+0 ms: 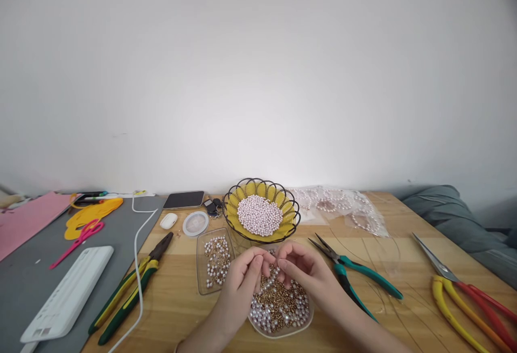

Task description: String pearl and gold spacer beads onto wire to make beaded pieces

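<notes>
Phone [183, 200] behind white earbud case [168, 221]; pink scissors [76, 244] on grey mat [121, 229].

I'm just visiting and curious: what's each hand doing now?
Left hand: pinched closed; anything held is too small to tell.
Right hand: pinched closed, likewise unclear.

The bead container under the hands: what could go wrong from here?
The left hand and right hand meet above the bead container, so a small piece that slips could get lost among the loose beads.

The clear tray stands close beside the left hand; a bump might spill its beads.

The teal pliers lie open near the right forearm, which could knock them.
</notes>
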A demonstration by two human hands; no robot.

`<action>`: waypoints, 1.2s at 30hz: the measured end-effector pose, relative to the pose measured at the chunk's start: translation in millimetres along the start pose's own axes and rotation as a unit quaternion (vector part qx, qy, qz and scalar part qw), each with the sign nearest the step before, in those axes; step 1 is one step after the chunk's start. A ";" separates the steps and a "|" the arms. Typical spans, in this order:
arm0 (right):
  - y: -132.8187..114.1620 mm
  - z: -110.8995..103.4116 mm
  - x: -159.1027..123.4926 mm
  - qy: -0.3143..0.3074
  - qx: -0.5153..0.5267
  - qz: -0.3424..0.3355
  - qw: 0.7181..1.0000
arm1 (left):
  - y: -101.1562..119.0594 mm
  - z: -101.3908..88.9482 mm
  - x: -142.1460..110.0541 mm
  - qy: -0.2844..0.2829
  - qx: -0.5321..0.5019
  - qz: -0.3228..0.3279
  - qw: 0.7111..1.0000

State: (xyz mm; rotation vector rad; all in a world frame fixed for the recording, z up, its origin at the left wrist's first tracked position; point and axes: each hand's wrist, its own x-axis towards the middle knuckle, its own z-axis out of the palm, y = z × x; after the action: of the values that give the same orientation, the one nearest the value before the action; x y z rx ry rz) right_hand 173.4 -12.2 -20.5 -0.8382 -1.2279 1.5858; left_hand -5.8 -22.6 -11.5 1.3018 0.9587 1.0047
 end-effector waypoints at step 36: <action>6.8 -0.6 1.5 -0.010 0.019 0.010 1.000 | -2.6 -1.4 -9.9 -0.053 0.138 0.064 0.987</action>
State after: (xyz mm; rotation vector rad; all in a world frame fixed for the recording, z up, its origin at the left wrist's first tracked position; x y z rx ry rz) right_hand 171.6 -11.0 -27.2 -0.8159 -1.2036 1.6321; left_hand -9.9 -31.7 -14.2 1.6477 0.9671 0.9119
